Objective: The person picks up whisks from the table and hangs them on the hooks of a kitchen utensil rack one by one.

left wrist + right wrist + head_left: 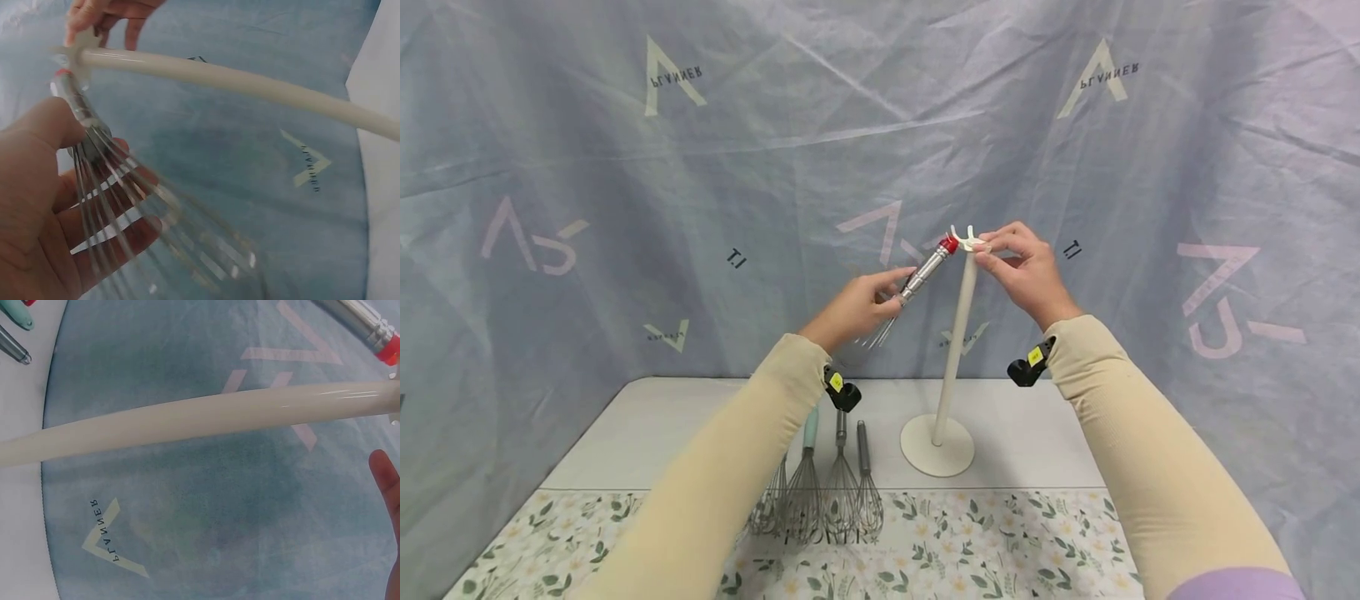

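My left hand [850, 310] grips a wire whisk [923, 275] near where its silver handle meets the wires. The whisk tilts, its red handle end [392, 351] up against or very near the hooked top [967, 242] of a white stand; whether it is hooked on I cannot tell. In the left wrist view the whisk's wires [112, 206] fan out downward past my fingers. My right hand [1026, 271] pinches the hooked top from the right side. Below it, the stand's pole [957, 350] runs down to a round base [917, 450] on the table.
Several more whisks [863, 450] lie side by side left of the base, partly behind my left sleeve. A floral mat [985, 542] covers the table's near part; its far part [1030, 433] is white. Grey printed cloth [775, 167] hangs behind and around.
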Action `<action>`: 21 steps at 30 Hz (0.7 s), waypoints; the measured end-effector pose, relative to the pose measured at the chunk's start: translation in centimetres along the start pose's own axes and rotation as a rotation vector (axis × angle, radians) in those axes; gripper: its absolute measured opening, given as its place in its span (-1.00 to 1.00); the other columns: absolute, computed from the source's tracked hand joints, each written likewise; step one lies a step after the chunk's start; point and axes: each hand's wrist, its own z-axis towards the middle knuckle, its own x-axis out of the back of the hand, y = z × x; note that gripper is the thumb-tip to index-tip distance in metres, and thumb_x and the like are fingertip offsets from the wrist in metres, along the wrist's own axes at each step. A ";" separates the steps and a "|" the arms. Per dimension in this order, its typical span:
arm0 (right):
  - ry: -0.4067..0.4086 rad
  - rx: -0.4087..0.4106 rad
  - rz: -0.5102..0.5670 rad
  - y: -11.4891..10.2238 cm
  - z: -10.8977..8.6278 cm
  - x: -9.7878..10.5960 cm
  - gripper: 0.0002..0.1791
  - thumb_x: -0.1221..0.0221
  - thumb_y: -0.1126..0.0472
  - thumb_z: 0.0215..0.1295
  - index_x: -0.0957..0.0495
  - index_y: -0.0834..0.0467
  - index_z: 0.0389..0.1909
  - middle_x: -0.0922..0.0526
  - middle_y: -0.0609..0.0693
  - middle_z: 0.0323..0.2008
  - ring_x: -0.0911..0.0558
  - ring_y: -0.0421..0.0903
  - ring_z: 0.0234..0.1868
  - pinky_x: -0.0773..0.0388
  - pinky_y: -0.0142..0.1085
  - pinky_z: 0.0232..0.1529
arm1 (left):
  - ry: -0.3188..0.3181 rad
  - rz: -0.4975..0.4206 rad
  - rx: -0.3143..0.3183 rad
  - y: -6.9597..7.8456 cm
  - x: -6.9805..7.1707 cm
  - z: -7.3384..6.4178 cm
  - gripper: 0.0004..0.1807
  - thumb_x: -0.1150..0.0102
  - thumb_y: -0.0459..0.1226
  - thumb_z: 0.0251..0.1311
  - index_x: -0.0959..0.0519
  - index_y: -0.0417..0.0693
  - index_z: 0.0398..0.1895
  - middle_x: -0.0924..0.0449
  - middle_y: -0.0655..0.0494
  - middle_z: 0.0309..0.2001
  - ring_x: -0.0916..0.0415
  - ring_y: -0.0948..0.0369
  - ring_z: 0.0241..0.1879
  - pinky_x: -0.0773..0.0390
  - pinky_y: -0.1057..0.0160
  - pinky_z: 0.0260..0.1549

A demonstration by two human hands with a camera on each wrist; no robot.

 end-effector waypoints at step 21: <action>0.005 -0.041 -0.036 3.1 0.7 -0.1 -0.80 -0.30 0.32 0.34 -0.72 0.30 -0.07 -0.54 0.10 0.03 -0.54 -0.31 -0.01 -0.56 -0.50 -0.15 | -0.030 -0.137 -0.016 -4.0 -7.3 0.9 -0.26 -0.08 -0.38 0.43 -0.08 0.06 0.61 -0.51 -0.05 0.24 -0.54 0.08 0.15 -0.63 0.13 -0.05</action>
